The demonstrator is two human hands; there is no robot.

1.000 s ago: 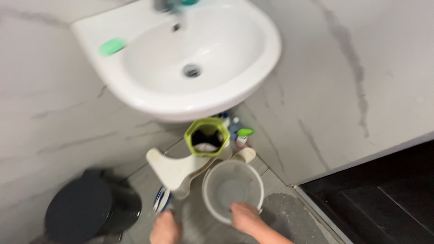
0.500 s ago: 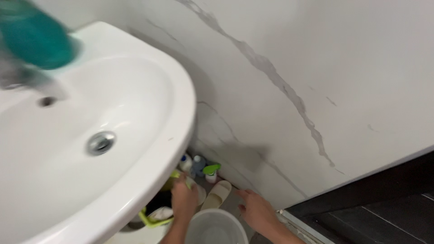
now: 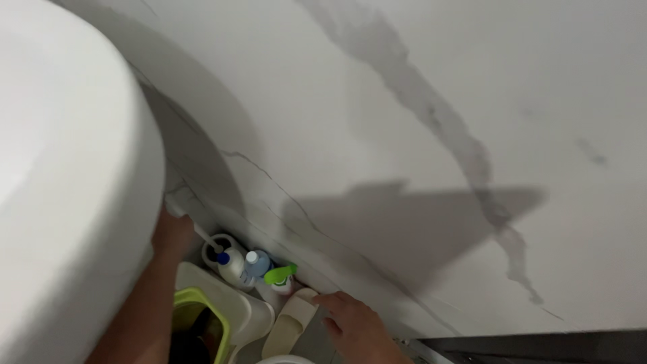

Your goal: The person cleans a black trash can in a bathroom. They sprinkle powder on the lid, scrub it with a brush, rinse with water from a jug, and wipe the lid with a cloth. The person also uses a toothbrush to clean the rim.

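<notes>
My left hand [image 3: 172,234] reaches up behind the underside of the white basin [image 3: 74,202], close to the wall; its fingers are hidden in shadow, so its grip is unclear. My right hand [image 3: 354,327] is low at the foot of the wall, fingers spread, with the fingertips touching a cream oblong object [image 3: 290,322] lying on the floor. Between my hands stand a white bottle with a blue cap [image 3: 229,264], a pale blue bottle with a white cap [image 3: 257,264] and a bottle with a green spray top [image 3: 280,276].
A yellow-green bin [image 3: 197,317] sits beside a white plastic stand [image 3: 232,300] under the basin. The marble-patterned wall [image 3: 418,155] fills most of the view. A dark strip [image 3: 539,347] runs along the bottom right.
The view has dropped closer beneath the basin. My left hand has gone up behind the basin, my right hand has moved to the cream object, and the clear bucket has almost left the view.
</notes>
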